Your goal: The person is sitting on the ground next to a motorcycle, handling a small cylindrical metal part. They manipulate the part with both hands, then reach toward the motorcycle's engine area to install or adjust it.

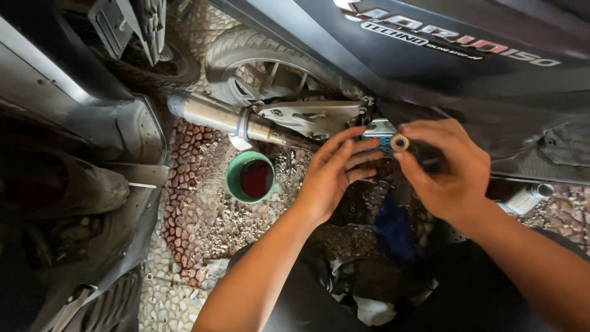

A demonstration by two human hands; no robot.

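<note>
1. Fingers: R hand [452,169] fingers [410,169] clenched on a small round roller [400,142], tan ring w/ dark centre, pinched at the tips and held up just in front of the scooter's lower engine area. L hand [335,175] fingers [344,144] released, spread flat, grasping nothing; tips reach toward a blue-grey metal part [381,130] behind them. Can't tell if they touch it.
2. Scooter body [442,55], matte black panel, fills the top right, runs diagonally above both hands.
3. 2nd bike's dark bodywork [67,154] takes the whole left side, w/ a ribbed footboard low in the corner.
4. Pebble-pattern floor [184,203], reddish-brown & cream stones, gritty w/ debris between the two bikes.
5. Rear tyre [246,43] w/ spoked rim, upper centre, behind the exhaust.
6. Exhaust pipe [215,114], silver, lies slanted from upper left toward the hands; a clamp band wraps it mid-length.
7. Silver bracket/arm [307,115], just right of the pipe, near the L fingertips.
8. Blue cloth [393,230] on the floor, below and between the hands.
9. Green cup [249,178], round, dark red liquid inside, stands upright on the floor just left of L hand, under the pipe.
10. Roller is the smallest item, apart from the cup, near the blue-grey part.
</note>
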